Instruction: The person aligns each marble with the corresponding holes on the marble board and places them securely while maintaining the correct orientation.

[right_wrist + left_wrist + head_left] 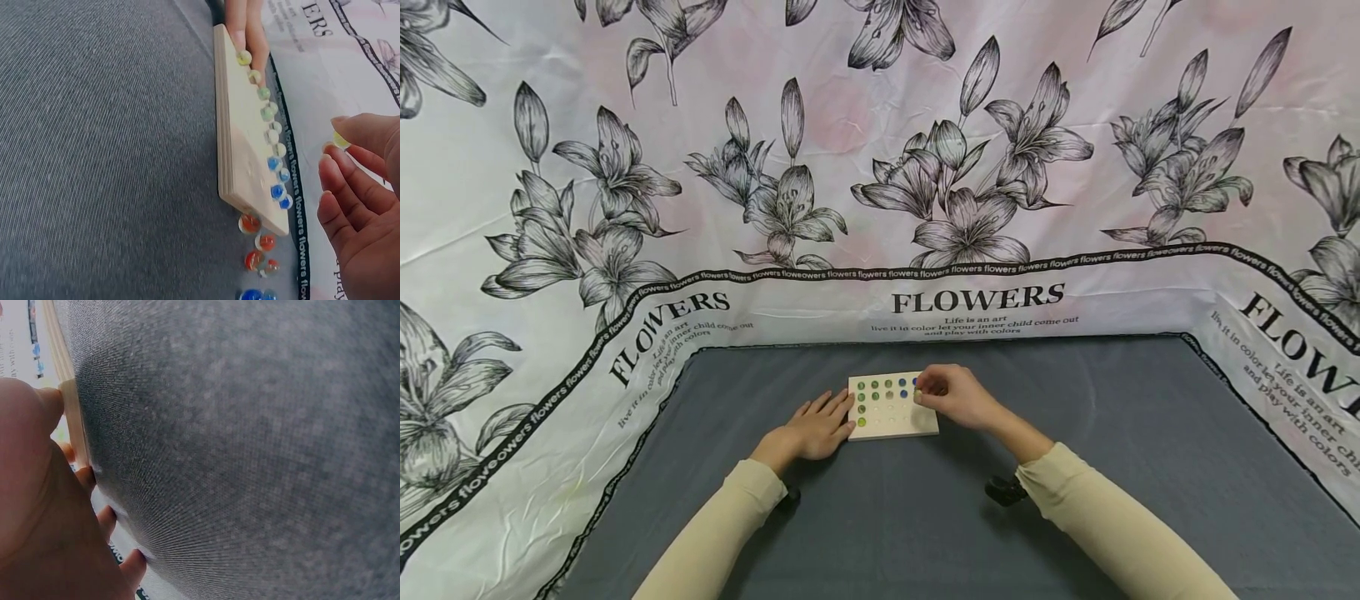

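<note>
A light wooden board (901,421) with rows of dimples lies on the grey cloth. Green marbles (874,386) fill its left dimples and blue marbles (902,382) sit near its far right corner. My left hand (838,408) lies flat, its straight fingers touching the board's left edge (72,419). Over the board's right edge, my right hand (920,390) pinches a yellowish marble (340,140) between thumb and fingertips. In the right wrist view the board (240,144) shows its line of marbles, and the left hand's fingers (244,25) touch its far end.
Loose red marbles (257,240) and a blue one (252,294) lie on the cloth beside the board's near corner. The grey cloth (1075,433) is ringed by a white floral backdrop (970,300) printed FLOWERS. Black wrist mounts (1003,490) sit under both sleeves.
</note>
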Tool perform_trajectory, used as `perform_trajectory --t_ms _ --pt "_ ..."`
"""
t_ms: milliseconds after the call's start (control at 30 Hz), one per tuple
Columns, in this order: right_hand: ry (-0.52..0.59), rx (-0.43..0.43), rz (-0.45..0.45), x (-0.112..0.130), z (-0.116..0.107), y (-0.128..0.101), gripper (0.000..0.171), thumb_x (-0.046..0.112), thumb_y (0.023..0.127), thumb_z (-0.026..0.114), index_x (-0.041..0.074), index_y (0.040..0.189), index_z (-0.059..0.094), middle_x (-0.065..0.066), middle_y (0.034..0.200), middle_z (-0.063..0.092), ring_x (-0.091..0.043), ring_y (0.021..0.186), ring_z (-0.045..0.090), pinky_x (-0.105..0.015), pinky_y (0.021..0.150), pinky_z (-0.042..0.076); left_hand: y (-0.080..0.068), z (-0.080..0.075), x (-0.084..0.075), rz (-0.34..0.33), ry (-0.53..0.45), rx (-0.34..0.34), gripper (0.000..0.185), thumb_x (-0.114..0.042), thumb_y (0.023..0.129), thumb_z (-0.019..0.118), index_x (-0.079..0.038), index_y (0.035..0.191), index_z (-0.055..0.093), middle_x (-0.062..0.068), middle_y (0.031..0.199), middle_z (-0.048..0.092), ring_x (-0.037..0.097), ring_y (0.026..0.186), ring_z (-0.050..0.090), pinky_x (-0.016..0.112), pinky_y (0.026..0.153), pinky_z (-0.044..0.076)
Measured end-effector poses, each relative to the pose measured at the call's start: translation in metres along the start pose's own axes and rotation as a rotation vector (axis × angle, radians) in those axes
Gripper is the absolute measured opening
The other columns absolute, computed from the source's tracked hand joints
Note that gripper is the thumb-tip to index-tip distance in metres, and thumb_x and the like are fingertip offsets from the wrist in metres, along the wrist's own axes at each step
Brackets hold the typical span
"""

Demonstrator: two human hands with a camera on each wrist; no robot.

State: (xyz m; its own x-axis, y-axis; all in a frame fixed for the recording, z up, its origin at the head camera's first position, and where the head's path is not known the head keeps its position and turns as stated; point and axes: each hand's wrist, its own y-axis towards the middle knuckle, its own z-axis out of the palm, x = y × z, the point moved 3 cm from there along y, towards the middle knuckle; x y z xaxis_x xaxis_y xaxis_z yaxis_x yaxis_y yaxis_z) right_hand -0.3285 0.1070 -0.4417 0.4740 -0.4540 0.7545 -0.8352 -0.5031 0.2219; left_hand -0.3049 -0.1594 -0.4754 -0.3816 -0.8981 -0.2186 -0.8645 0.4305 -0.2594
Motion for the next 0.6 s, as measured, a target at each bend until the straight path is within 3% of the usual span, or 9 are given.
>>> perform_trajectory --t_ms 133,600 --pt "-0.001 -0.002 -0.006 0.003 0.005 0.003 0.017 0.012 0.095 0.073 0.000 0.107 0.072 -0.004 0.091 0.069 -0.015 0.080 0.063 -0.032 0.071 0.052 0.000 -0.001 0.000 0.002 -0.008 0.008 0.060 -0.040 0.113 0.030 -0.013 0.166 0.019 0.007 0.172 0.014 0.035 0.157 0.011 0.060 0.124 0.013" --pt "-0.019 -0.016 -0.020 0.002 0.030 0.018 0.014 0.010 0.094 0.074 0.001 0.104 0.072 -0.004 0.089 0.070 -0.015 0.079 0.064 -0.031 0.071 0.052 0.000 -0.003 -0.002 -0.021 -0.022 0.031 0.061 -0.041 0.113 0.030 -0.015 0.166 0.016 0.006 0.172 0.011 0.034 0.158 0.008 0.058 0.125 0.010"
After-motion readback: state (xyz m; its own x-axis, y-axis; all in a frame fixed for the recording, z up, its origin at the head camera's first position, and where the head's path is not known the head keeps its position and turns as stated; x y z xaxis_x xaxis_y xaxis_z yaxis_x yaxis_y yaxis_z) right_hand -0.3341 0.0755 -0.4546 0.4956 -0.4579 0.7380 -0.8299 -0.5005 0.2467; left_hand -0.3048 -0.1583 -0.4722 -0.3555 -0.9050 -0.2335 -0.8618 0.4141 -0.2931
